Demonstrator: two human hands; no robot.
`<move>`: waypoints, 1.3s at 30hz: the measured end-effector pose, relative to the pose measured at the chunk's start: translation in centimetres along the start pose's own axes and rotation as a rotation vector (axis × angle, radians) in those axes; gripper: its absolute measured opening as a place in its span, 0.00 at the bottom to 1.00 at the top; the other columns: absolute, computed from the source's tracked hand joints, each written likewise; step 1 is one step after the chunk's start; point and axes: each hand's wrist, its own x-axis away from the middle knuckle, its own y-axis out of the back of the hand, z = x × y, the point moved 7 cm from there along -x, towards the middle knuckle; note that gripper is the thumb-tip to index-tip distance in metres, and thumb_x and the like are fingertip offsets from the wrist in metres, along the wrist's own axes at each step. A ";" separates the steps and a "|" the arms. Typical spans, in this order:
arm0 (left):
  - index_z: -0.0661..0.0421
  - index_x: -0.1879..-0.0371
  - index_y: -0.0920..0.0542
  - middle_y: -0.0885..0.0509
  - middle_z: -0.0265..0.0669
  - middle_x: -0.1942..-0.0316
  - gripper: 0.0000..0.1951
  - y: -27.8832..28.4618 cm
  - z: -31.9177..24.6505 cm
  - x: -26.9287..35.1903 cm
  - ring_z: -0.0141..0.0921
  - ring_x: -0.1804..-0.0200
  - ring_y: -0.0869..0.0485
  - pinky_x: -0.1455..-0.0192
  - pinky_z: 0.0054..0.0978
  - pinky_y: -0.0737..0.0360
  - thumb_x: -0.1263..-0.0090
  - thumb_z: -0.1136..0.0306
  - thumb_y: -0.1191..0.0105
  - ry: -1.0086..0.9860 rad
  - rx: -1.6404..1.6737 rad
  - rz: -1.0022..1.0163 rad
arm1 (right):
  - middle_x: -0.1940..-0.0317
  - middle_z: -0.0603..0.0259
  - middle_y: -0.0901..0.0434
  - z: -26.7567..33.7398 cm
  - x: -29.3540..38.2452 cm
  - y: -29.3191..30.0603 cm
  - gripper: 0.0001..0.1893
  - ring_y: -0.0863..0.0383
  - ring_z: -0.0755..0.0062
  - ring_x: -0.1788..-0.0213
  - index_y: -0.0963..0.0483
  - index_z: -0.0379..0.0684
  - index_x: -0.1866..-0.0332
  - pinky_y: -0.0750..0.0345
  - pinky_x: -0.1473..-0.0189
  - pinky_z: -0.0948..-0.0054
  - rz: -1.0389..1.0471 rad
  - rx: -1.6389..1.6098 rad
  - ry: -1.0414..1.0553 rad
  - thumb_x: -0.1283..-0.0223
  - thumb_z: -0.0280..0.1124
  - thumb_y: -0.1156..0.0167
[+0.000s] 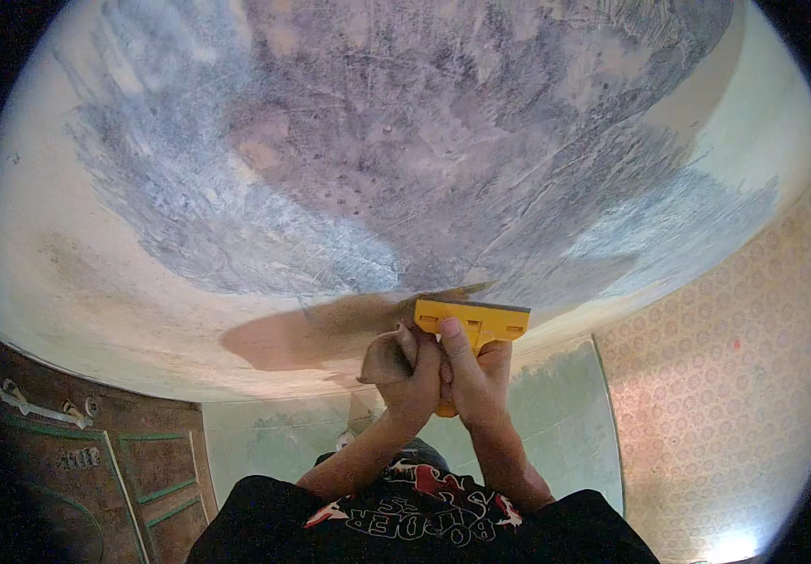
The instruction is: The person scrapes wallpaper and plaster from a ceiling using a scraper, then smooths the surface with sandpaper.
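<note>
My right hand (479,384) grips a yellow plastic scraper or squeegee (472,321), its thumb pressed on the wide head. The tool's dark straight edge faces the mottled grey and cream plastered surface (405,169); whether it touches cannot be told. Against the right hand, on its left side, my left hand (412,388) is closed on a curved tan sheet (385,358), perhaps sandpaper. The tool's handle comes out low between both hands. Rough grey patches with scratches and streaks cover much of the surface, and a shadow falls beside the hands.
A pale green wall (553,402) stands below the surface, with patterned wallpaper (708,359) to its right. At lower left are a brown panel (158,465) with green and pale strips and a whitish fixture (45,409). A bright light (733,546) glows at lower right.
</note>
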 end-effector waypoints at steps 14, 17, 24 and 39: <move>0.61 0.81 0.27 0.25 0.38 0.86 0.11 0.4 -1.4 -0.7 0.27 0.83 0.26 0.81 0.28 0.33 0.34 0.76 0.47 -0.271 -0.218 -0.077 | 0.59 0.62 0.19 0.2 -0.4 -0.8 0.11 0.20 0.79 0.59 0.26 0.35 0.51 0.23 0.58 0.78 0.027 -0.068 0.015 0.36 0.29 0.40; 0.60 0.83 0.28 0.29 0.35 0.90 0.12 0.0 -0.1 0.1 0.25 0.87 0.29 0.83 0.26 0.34 0.34 0.77 0.48 -0.038 -0.028 0.087 | 0.80 0.74 0.26 1.0 -0.4 -1.0 0.11 0.32 0.90 0.83 0.26 0.38 0.60 0.38 0.83 0.86 0.003 0.074 0.016 0.32 0.37 0.43; 0.59 0.86 0.29 0.27 0.34 0.89 0.16 -0.1 -0.9 -1.0 0.25 0.86 0.28 0.82 0.25 0.34 0.32 0.77 0.49 -0.046 0.027 0.100 | 0.60 0.64 0.19 0.1 -0.6 -1.0 0.13 0.20 0.77 0.60 0.27 0.36 0.50 0.23 0.59 0.78 0.007 -0.057 -0.019 0.36 0.31 0.39; 0.59 0.85 0.27 0.22 0.36 0.84 0.14 0.4 -0.4 -0.6 0.29 0.79 0.23 0.76 0.29 0.29 0.36 0.73 0.45 -0.043 -0.070 0.098 | 0.67 0.68 0.19 0.3 -0.4 -0.8 0.13 0.24 0.85 0.71 0.25 0.36 0.54 0.28 0.72 0.83 0.065 -0.017 -0.074 0.35 0.34 0.39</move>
